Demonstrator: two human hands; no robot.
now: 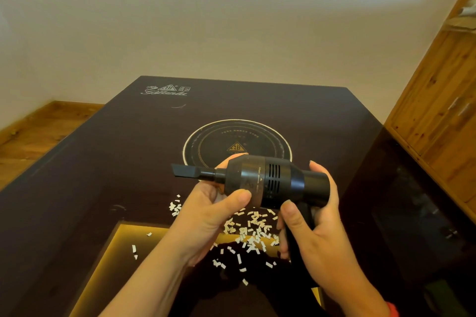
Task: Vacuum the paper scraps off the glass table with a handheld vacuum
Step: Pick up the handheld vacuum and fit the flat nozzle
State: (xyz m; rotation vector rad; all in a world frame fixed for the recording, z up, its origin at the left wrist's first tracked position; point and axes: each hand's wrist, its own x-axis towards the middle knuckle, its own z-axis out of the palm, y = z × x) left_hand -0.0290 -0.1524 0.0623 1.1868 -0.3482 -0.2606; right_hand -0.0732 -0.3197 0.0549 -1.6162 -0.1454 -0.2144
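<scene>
Black handheld vacuum (260, 180) held up in the air over the dark glass surface (128, 152), lying roughly level, flat crevice nozzle (188, 171) pointing left. Left hand (206, 211) cupped under the front of the body, thumb pressed across the near side, fingers wrapped behind near the nozzle neck: grip clamped on the vacuum. Right hand (314, 221) closed round the rear barrel and the handle dropping below it, thumb on the near side, fingertips over the top: grip likewise clamped on the vacuum. Vent slots on the mid-section facing the camera.

White paper scraps (253, 231) scattered on the surface directly beneath the hands, densest just below the vacuum body, with a small cluster by the left wrist and a few strays farther left near the lit yellow panel (116, 252) showing through the glass. Nozzle well clear of the scraps, not touching the surface.

Round printed ring with a triangular logo (237, 148) set in the surface just behind the vacuum. Brand lettering (166, 90) at the far left corner. Wooden cabinet (438, 100) to the right, wooden floor (33, 131) at left, plain pale wall (206, 20) beyond.
</scene>
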